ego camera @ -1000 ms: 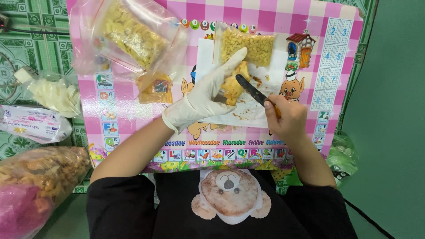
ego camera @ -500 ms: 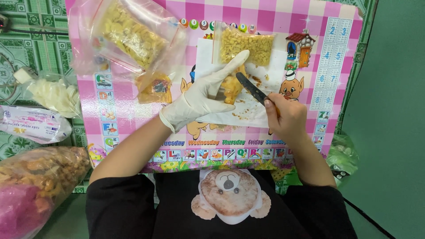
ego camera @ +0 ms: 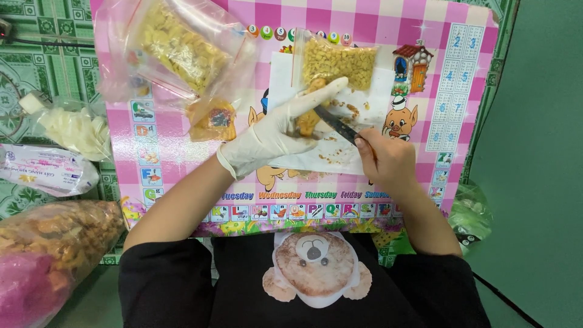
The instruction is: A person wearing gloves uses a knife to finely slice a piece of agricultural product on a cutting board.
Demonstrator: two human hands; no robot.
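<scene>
At far left we note a large bag of orange-brown snacks (ego camera: pixel 54 243), a white wrapped packet (ego camera: pixel 42 173) and a bag of pale pieces (ego camera: pixel 73 127) on the green patterned floor. On the pink chequered table (ego camera: pixel 182 158) lies a clear bag of yellow crumbly pieces (ego camera: pixel 176 48), with a small orange packet (ego camera: pixel 212 118) below it. Our gloved left hand (ego camera: pixel 273 130) is closed around a golden-brown lumpy piece (ego camera: pixel 308 118), pinning it over a white paper sheet (ego camera: pixel 340 155) strewn with crumbs. Our bare right hand (ego camera: pixel 388 161) grips a dark knife (ego camera: pixel 337 124), blade tip touching that piece. Behind sits a second bag of yellow pieces (ego camera: pixel 340 61)
</scene>
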